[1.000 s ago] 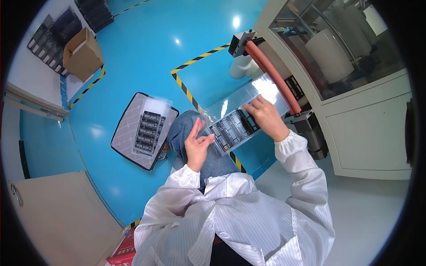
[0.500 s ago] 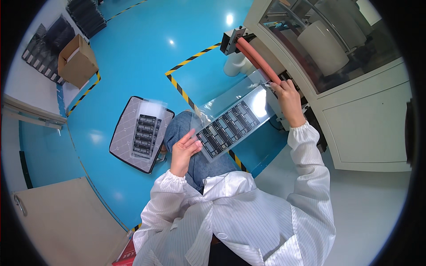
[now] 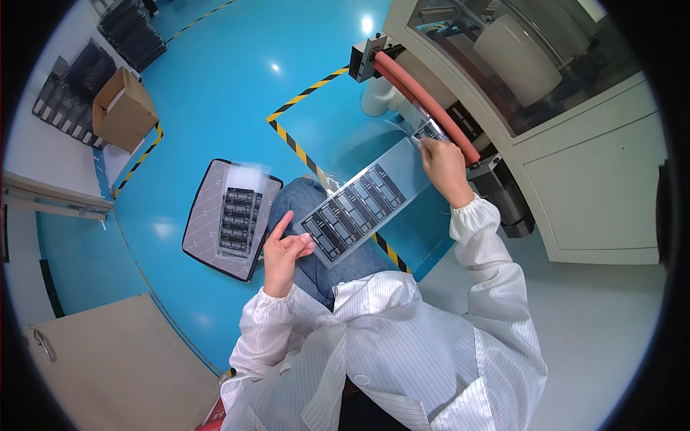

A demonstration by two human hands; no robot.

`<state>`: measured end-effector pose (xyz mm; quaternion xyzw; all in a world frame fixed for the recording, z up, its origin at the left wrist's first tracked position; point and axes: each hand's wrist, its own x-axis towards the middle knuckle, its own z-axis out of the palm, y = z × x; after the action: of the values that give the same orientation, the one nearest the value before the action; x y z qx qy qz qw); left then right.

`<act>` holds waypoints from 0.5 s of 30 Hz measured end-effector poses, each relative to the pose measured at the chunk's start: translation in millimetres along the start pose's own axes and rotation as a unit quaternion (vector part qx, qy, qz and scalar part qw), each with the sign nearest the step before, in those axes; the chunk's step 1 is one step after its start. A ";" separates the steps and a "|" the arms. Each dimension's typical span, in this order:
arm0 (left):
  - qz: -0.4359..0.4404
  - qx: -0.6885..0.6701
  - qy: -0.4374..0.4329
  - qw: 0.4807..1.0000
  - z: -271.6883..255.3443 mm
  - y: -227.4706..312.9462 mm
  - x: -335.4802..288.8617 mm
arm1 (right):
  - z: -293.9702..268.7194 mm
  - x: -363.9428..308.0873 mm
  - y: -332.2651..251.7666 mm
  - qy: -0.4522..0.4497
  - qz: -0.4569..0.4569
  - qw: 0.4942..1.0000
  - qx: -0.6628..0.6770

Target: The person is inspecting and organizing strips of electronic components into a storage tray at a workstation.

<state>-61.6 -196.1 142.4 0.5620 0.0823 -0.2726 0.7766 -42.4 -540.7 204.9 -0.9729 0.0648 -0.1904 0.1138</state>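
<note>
A clear plastic sheet (image 3: pixel 402 167) with a row of black printed panels slants across my lap. At its near left corner, my left hand (image 3: pixel 282 253) pinches the edge under the thumb, with the index finger stretched out. My right hand (image 3: pixel 447 171) is closed on the far right end, close to the machine's orange-red rollers (image 3: pixel 424 100). Beyond that hand, another piece of clear film with dark print (image 3: pixel 430 131) shows at the rollers; whether it joins my sheet I cannot tell. Similar printed sheets (image 3: pixel 238 219) lie stacked on a grey padded stool seat (image 3: pixel 203 226) to my left.
The pale machine cabinet (image 3: pixel 593 194) with a window stands at the right, a dark motor-like cylinder (image 3: pixel 507 197) below its rollers. Yellow-black tape (image 3: pixel 291 147) marks the blue floor. A cardboard box (image 3: pixel 128 115) and dark stacked goods (image 3: pixel 131 32) are far left; a door (image 3: pixel 115 363) is near left.
Both hands have shifted left with the printed sheet, drawing it slightly away from the rollers. Printed film now shows at the rollers beyond my right hand.
</note>
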 end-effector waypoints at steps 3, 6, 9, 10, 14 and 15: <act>0.024 0.008 0.007 1.000 -3.2 -0.5 -3.5 | -2.6 -7.8 -1.6 0.012 0.023 0.999 0.047; 0.023 0.010 0.004 1.000 -12.0 -5.7 -7.8 | -22.9 -22.7 -3.2 -0.035 0.027 0.998 0.044; 0.028 0.001 0.001 1.000 -22.2 -14.6 -8.7 | -47.4 -46.4 -9.2 -0.052 0.044 0.997 0.043; 0.035 -0.013 0.000 0.999 -26.0 -18.3 -8.7 | -54.6 -56.4 -5.5 -0.051 0.045 0.997 0.044; 0.087 -0.083 0.005 0.993 -53.7 -28.2 -5.5 | -85.9 -81.8 -7.2 -0.139 0.138 0.973 0.122; 0.084 -0.082 0.001 0.993 -62.1 -25.3 -3.1 | -92.9 -85.5 -9.2 -0.172 0.213 0.944 0.185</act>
<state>-66.2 -143.6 100.8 0.5017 0.0575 -0.1984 0.8400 -156.1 -535.6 260.5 -0.9164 0.2134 -0.0005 0.3387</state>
